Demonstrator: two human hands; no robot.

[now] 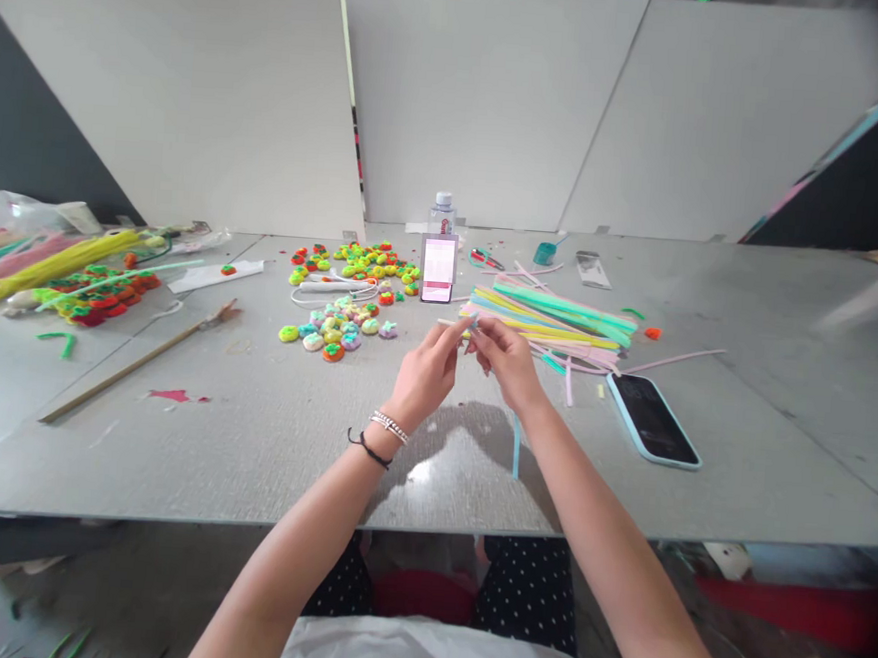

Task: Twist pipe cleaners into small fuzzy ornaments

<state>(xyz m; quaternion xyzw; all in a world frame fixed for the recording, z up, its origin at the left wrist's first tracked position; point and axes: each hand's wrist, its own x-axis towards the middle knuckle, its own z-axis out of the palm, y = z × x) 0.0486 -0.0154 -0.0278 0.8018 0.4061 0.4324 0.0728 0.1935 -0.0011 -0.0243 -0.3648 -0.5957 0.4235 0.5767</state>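
My left hand (428, 368) and my right hand (506, 359) meet above the middle of the grey table (250, 456). Their fingers are pinched together around something small and pale, too small to name. A light blue strip (516, 447) hangs or lies below my right wrist. Just beyond my right hand is a bundle of pastel pipe cleaners (560, 317) in green, yellow, pink and blue. To the left of my left hand lie several small pastel round pieces (341, 324), with yellow, green and orange ones (376, 261) behind them.
A lit phone (438, 269) stands against a clear bottle (442, 209). A dark-screened phone (654, 421) lies at right. On the left are a wooden stick (132, 366), a pile of red-green pieces (102, 295) and yellow strands (68, 258). White panels (492, 102) rise behind.
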